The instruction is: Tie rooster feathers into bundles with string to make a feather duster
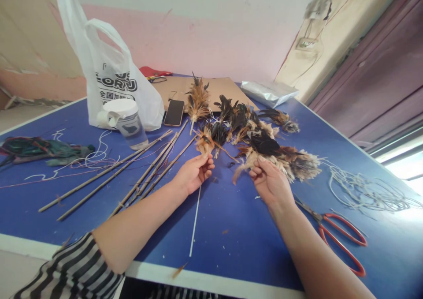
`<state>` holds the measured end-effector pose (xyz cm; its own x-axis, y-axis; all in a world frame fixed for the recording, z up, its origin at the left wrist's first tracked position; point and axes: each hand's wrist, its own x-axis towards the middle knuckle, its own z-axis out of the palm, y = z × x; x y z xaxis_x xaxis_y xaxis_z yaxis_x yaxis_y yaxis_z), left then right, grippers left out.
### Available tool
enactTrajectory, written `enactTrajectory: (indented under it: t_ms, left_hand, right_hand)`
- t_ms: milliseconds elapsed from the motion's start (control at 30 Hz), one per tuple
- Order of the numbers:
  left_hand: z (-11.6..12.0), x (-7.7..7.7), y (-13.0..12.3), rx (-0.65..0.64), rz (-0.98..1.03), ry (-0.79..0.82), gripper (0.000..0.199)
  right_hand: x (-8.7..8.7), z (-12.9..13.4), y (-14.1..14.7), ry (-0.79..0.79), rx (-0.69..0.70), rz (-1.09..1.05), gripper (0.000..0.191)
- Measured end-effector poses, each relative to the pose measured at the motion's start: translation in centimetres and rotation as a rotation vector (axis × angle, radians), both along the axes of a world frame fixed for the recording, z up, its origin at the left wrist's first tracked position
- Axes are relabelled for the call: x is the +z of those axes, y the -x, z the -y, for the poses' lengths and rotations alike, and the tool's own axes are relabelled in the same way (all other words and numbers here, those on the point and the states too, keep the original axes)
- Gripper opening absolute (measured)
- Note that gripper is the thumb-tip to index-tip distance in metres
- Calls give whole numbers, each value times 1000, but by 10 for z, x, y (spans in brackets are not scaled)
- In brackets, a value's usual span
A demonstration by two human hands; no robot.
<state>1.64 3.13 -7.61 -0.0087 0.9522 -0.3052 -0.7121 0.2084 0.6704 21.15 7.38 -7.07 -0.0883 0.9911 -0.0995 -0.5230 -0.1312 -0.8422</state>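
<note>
Currently the left hand (pixel 195 174) pinches a small feather bunch (pixel 205 144) above the middle of the tabletop (pixel 244 255); the right hand (pixel 271 182) pinches what looks like a pale feather (pixel 243 166) beside the feather pile (pixel 262 143), red-handled scissors (pixel 318 218) lying toward the near right corner.

On a blue bench (pixel 238 241) we see a white plastic bag (pixel 148 96) standing upright, a clear jug (pixel 134 129) with a white lid before it, a dark-screened phone (pixel 174 113) beside them, and a silvery packet (pixel 269 94) farther right.
</note>
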Motion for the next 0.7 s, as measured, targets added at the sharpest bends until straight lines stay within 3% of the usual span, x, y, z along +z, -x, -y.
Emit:
enactTrajectory:
  t_ms: [67,133,267,333,433,500,567,700]
  left_hand:
    - [1,1,0,-1,18,33,10]
    - [3,2,-2,-33,30,34,10]
    - [4,3,-5,-74,26,-19,7]
    - [4,2,-6,-78,-17,-22,7]
    - [5,1,-8,-78,-116,-16,10]
    - [5,1,-9,-72,-174,-22,10]
    - [5,1,-9,-62,-212,-41,10]
    - [3,0,-7,-26,-263,-62,10]
  right_hand:
    - [0,-1,-3,-17,53,108,22]
    - [1,-3,-6,-108,72,363,20]
    - [0,-5,-13,-599,15,1167,18]
    - [-1,-7,-12,-838,66,1499,26]
    - [-2,-8,-4,-992,192,1841,29]
    - [-4,-8,2,-1012,241,1944,24]
    - [-5,-9,6,-994,247,1914,22]
    - [-3,-10,4,-787,205,1481,16]
